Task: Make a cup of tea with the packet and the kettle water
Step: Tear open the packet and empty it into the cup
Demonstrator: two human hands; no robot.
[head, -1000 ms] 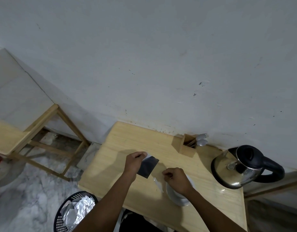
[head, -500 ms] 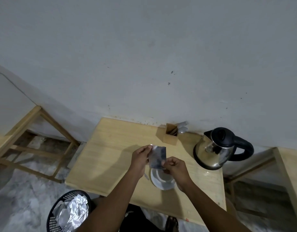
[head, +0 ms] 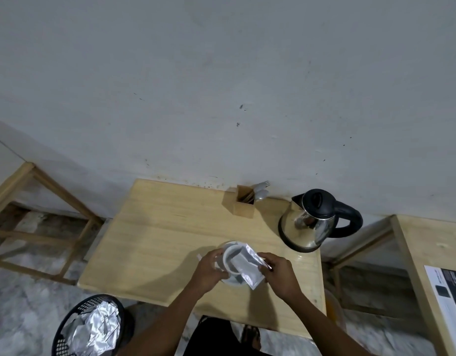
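Note:
A white cup (head: 230, 254) stands on a white saucer (head: 233, 283) near the front of the wooden table (head: 155, 235). My right hand (head: 279, 277) holds a silver packet (head: 247, 267) tilted with its top end over the cup's mouth. My left hand (head: 210, 269) curls around the cup's left side. A steel kettle (head: 310, 224) with a black lid and handle stands upright at the table's back right, apart from both hands. What is inside the cup is hidden by the packet.
A wooden cutlery holder (head: 243, 205) with a fork and spoons stands against the wall. A small white strip (head: 199, 256) shows by my left hand. A black bin (head: 90, 328) with foil wrappers sits on the floor front left. Wooden tables flank both sides.
The packet, held upright between both hands above the saucer, is now in my right hand alone and tipped over the cup. My left hand dropped to the cup's side.

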